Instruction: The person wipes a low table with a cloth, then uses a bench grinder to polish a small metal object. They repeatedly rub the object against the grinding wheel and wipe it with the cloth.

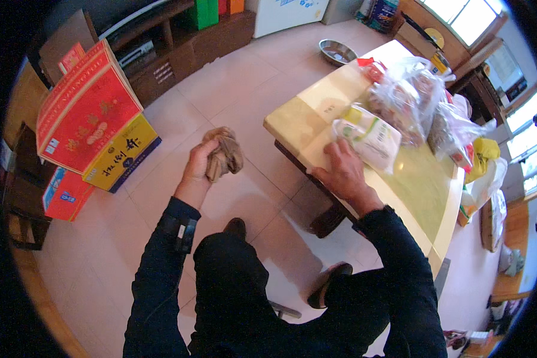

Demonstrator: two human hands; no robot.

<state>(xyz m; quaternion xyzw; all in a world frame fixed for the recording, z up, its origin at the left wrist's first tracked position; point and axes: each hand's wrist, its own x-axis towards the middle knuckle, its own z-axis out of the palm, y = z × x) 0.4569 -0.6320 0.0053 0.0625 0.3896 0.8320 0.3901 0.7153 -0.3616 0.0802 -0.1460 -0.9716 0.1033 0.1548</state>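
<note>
My left hand (200, 168) is closed on a crumpled brown cloth (224, 154), held above the tiled floor to the left of the table. My right hand (345, 173) lies at the near left edge of the table (418, 190), its fingers touching or close beside a white plastic packet (373, 138) with green and yellow print. Whether the fingers press on the packet cannot be told. Behind the packet lie clear plastic bags of food (402, 100), and a small red packet (372, 69) is near the table's far corner.
Red and yellow cardboard boxes (91, 109) stand on the floor at left, before a dark wooden cabinet (197, 40). A metal basin (338, 51) sits on the floor beyond the table. More bags (485, 174) are at the table's right side. A dark table leg (327, 221) stands near my feet.
</note>
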